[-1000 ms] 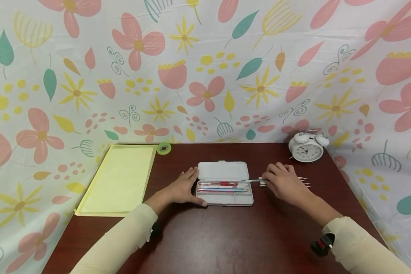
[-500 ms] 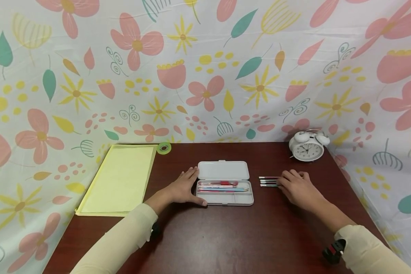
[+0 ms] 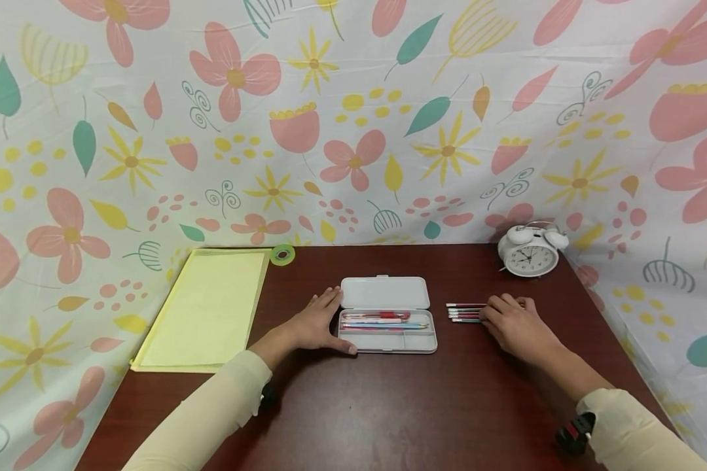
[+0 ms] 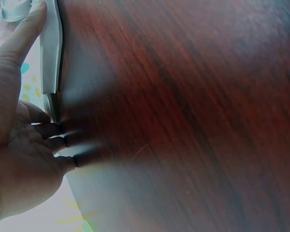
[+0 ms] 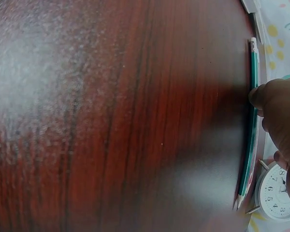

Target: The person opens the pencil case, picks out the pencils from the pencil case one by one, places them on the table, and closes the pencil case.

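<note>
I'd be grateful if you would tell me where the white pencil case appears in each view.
Head: the pencil case lies open near the centre, the left hand at its left end.
Left wrist: upper left, beside that hand.
Right wrist: what seems its pale corner shows at the top edge, toward the right.
Shared landmark: the brown table.

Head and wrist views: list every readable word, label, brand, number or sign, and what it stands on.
"8 7 6 5 4 3": dial of the round white twin-bell alarm clock; other numerals unclear or hidden.
Round green tape roll: any print too small to read.
No words or brands legible.
</note>
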